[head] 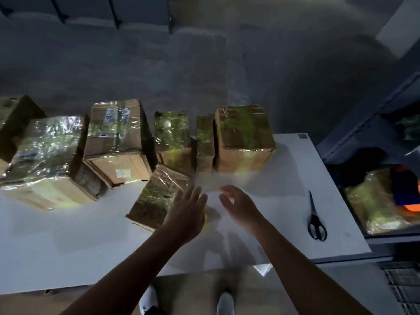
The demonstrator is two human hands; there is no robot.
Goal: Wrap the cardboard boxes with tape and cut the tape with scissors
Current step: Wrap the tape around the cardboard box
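- Your left hand (pixel 187 212) is flat with fingers spread and your right hand (pixel 238 206) is loosely curled; both are empty.
- The small cardboard box (pixel 156 196) lies tilted on the worktop (pixel 68 235), just beside your left hand, and looks already wrapped.
- The scissors (pixel 317 223) lie untouched, well to your right.
- You seem to be between boxes. Next you need the tape, perhaps that yellow edge (pixel 206 220) under your left hand.

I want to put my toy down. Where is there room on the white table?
Bare table lies at the near left, in front of the big wrapped box, and between the right hand and the scissors. The far edge is crowded with boxes.
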